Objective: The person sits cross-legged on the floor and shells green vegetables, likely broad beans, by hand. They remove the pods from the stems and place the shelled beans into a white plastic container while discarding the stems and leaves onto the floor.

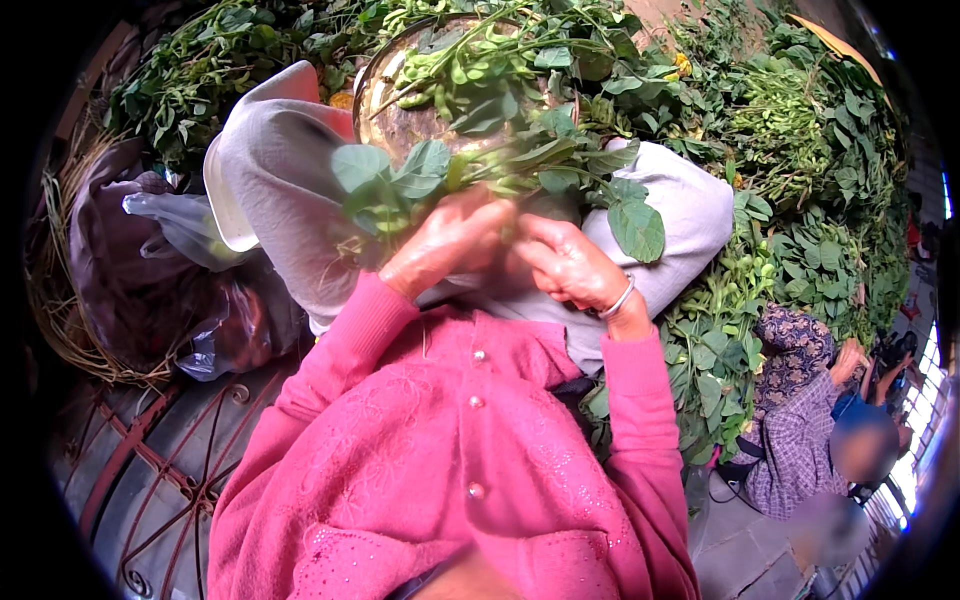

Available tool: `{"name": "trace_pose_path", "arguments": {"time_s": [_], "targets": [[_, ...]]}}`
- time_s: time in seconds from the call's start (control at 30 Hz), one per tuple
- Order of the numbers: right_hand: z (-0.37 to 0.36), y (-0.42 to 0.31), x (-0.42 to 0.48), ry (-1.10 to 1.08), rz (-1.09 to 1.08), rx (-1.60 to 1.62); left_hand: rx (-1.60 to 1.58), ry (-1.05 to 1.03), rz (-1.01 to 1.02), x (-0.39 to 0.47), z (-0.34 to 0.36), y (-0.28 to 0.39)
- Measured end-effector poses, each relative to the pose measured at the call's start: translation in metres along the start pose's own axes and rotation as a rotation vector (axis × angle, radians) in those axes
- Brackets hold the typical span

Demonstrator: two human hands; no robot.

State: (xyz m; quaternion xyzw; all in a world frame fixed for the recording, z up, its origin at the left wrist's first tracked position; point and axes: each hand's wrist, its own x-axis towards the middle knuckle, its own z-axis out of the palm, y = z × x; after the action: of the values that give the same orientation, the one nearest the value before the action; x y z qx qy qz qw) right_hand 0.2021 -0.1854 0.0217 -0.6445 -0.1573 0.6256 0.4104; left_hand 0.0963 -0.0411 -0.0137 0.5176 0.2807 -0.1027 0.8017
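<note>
My left hand (454,232) is curled around leafy soybean stalks (424,169), whose leaves and pods fan out above the wrist. Close beside it, my right hand (581,264), with a silver bangle (619,297) on the wrist, has bent fingers. Its fingertips nearly meet the left hand's; blur hides what is between them. Both hands are over my lap, in front of a round metal basin or tray (371,82). More soybean stalks with green pods (465,69) lie across that vessel and cover part of it.
Heaped soybean plants (787,127) spread along the far side and right. At left are a clear plastic bag (191,225), a woven basket (56,292) and scrolled ironwork (191,487). Another person in a checked sleeve (799,442) sits at lower right, a hand (849,361) extended.
</note>
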Motion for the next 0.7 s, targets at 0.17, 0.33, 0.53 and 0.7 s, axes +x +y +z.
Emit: {"name": "trace_pose_path", "arguments": {"time_s": [0.17,0.33,0.53,0.7], "targets": [[-0.009,-0.002,-0.006,-0.105,0.073,0.167,-0.131,-0.099,0.056,0.000,-0.007,-0.008],[-0.011,-0.001,-0.007,-0.105,0.090,0.224,-0.345,-0.182,-0.023,0.003,-0.013,-0.017],[0.015,0.022,0.006,0.455,-0.448,-0.609,-0.312,-0.040,-0.149,0.005,0.000,-0.010],[0.038,-0.003,0.000,0.577,-0.395,-1.088,-0.217,-0.004,-0.128,0.009,0.006,-0.012]]}}
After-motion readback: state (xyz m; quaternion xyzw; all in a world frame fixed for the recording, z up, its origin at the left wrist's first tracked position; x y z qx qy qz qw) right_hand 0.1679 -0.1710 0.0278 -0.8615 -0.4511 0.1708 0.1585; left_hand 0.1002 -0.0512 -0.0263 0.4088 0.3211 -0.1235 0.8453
